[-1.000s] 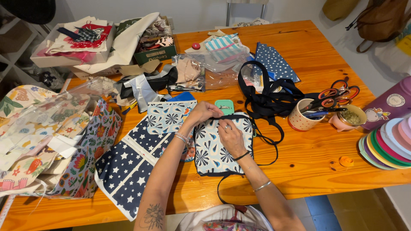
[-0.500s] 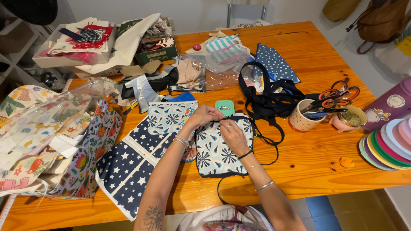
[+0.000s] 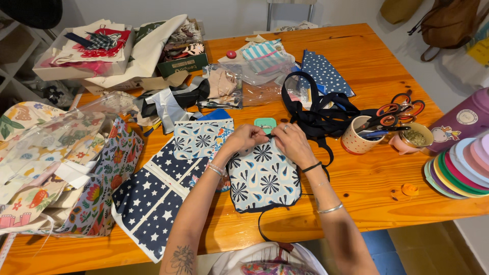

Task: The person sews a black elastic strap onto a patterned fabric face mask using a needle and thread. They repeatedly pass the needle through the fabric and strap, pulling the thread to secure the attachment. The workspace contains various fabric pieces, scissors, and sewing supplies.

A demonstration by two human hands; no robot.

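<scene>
Pinching at the top edge of a pale blue floral fabric pouch (image 3: pixel 262 175), both hands were closed on the cloth — the left hand (image 3: pixel 246 139) gripped the upper rim from one side and the right hand (image 3: pixel 292 142) met it from the other, fingertips almost touching at the middle of that edge. Whether a pin or needle sat between the fingers could not be told. The pouch lay flat on the orange wooden table (image 3: pixel 367 173), just in front of the person, with a black strap (image 3: pixel 265 226) trailing out from under its lower edge toward the table's near side.

The step in hand looked like fixing or aligning the pouch's opening, perhaps where the strap or binding joined it. The next move would call for a steady hold from one hand while the other worked along the edge, keeping the layers flush.

A small teal tin (image 3: pixel 265 124) sat just beyond the fingers. To the left lay a navy star-print panel (image 3: pixel 153 196) and a matching floral piece (image 3: pixel 201 137), partly overlapping it. To the right, a dotted cup (image 3: pixel 355 142) held red-handled scissors (image 3: pixel 395 113) — near, yet apart from the hands — beside a tangle of black webbing (image 3: pixel 316 114). Stacked coloured discs (image 3: pixel 461 170) stood at the table's right edge.
</scene>
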